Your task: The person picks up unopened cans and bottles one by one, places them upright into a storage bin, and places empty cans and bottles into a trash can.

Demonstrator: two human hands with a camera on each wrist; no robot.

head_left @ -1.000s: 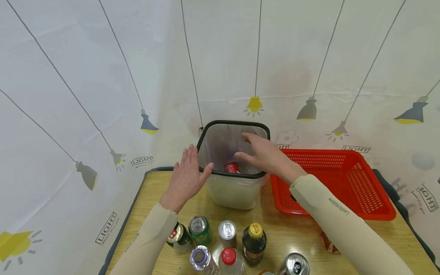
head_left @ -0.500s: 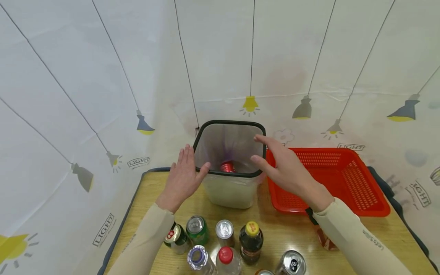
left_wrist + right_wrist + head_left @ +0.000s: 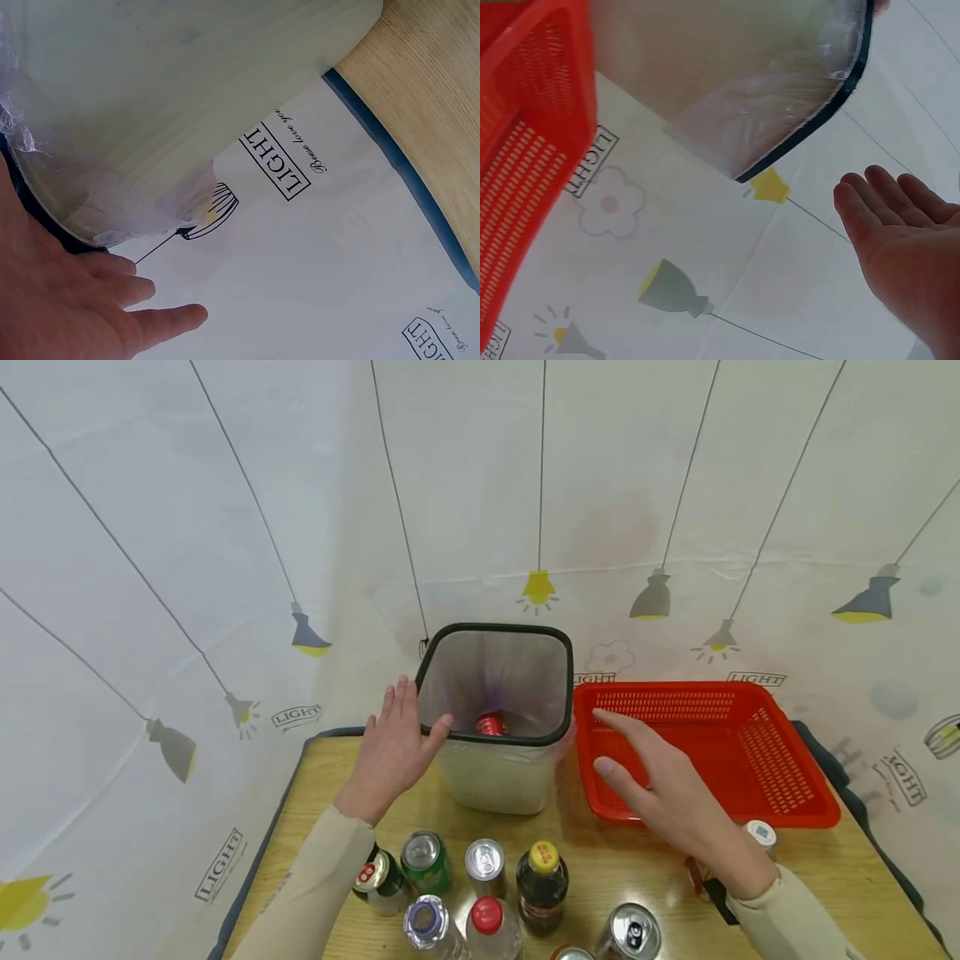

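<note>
My left hand [image 3: 388, 756] rests at the left front of a trash bin [image 3: 491, 781], fingers straight and thumb spread. In the left wrist view those fingers [image 3: 120, 289] lie along its dark rim. The bin has a clear plastic liner folded over the black rim, and a red can [image 3: 491, 724] lies inside it. Right of the bin, my right hand [image 3: 667, 789] hovers over the front left of a red plastic basket [image 3: 712, 747]. Its thumb and fingers are apart with nothing between them. In the right wrist view the palm [image 3: 915, 255] faces up, clear of the bin.
In front of the bin stand a green can [image 3: 426, 864], a silver can [image 3: 486, 864], a dark can [image 3: 382, 885], and a yellow-capped cola bottle [image 3: 543, 885]. Nearer are a red-capped bottle [image 3: 491, 927], a purple-rimmed bottle [image 3: 431, 927] and another can [image 3: 633, 931]. A white-capped bottle [image 3: 761, 834] shows behind my right wrist.
My right hand has moved from over the bin's opening out to the right and toward me, over the basket. The left hand has stayed at the bin's rim.
</note>
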